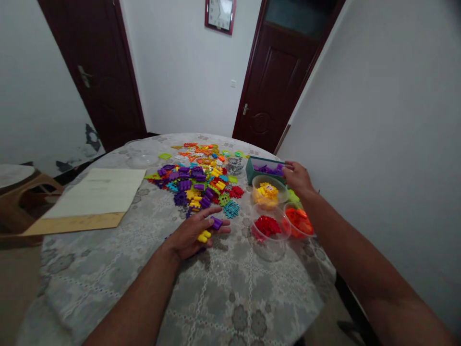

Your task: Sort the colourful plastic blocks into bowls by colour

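My left hand [194,232] is turned palm up at the near edge of a pile of plastic building pieces [200,173]. It holds a purple building piece [216,223] by the thumb and fingers, and a yellow building piece [204,236] in the palm. My right hand [298,177] reaches to the right end of a teal box [252,174], where purple pieces [268,169] lie. Its fingers stretch over the rim, apart, with nothing visible in them; the fingertips are partly unclear.
Clear tubs stand right of the pile: one with yellow pieces [267,191], one with red pieces [267,226], one with orange pieces [299,221]. Grey pieces [235,165] sit behind them. A paper-covered board [97,192] lies at the left on the patterned tablecloth [223,293].
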Action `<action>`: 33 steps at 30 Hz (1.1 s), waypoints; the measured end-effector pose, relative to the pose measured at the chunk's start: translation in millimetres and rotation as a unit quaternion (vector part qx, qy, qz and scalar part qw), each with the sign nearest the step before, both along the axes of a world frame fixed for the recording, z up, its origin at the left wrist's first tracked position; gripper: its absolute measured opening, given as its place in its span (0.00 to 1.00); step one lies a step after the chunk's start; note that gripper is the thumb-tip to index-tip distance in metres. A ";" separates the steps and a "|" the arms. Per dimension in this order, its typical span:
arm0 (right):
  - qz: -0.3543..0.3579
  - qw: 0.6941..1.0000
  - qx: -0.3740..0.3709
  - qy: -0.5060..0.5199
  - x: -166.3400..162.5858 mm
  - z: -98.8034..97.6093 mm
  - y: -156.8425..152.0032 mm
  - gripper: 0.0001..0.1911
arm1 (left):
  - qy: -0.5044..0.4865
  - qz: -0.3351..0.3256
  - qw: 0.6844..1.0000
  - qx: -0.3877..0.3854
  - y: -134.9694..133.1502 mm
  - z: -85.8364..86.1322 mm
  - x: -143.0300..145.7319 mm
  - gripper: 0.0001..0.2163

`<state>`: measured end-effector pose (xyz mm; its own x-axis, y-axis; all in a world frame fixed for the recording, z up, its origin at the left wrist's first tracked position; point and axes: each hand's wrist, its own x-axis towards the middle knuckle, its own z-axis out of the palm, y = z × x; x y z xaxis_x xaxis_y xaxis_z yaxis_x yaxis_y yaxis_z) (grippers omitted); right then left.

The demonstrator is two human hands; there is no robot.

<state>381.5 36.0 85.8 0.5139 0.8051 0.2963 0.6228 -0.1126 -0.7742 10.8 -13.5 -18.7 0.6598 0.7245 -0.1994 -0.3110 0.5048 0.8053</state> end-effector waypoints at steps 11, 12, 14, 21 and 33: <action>0.458 0.879 -0.066 -0.111 -162.0 -44.3 -105.5 0.21 | 0.011 -0.036 0.997 0.061 -0.5 -3.2 -5.0 0.37; 0.462 0.879 -0.069 -0.101 -166.9 -44.9 -107.2 0.22 | 0.015 -0.042 0.997 0.067 -0.1 -4.2 -6.3 0.38; 0.469 0.876 -0.081 -0.079 -170.2 -45.1 -107.8 0.25 | 0.024 -0.060 0.995 0.079 0.6 -6.8 -8.3 0.39; 0.493 0.854 -0.140 -0.082 -150.9 -39.5 -105.4 0.17 | 0.036 -0.094 0.992 0.074 -3.0 -10.0 -3.1 0.33; 0.320 0.918 -0.170 0.161 -33.9 -1.2 -17.4 0.24 | -0.131 0.039 0.986 -0.092 10.0 -7.6 -5.0 0.23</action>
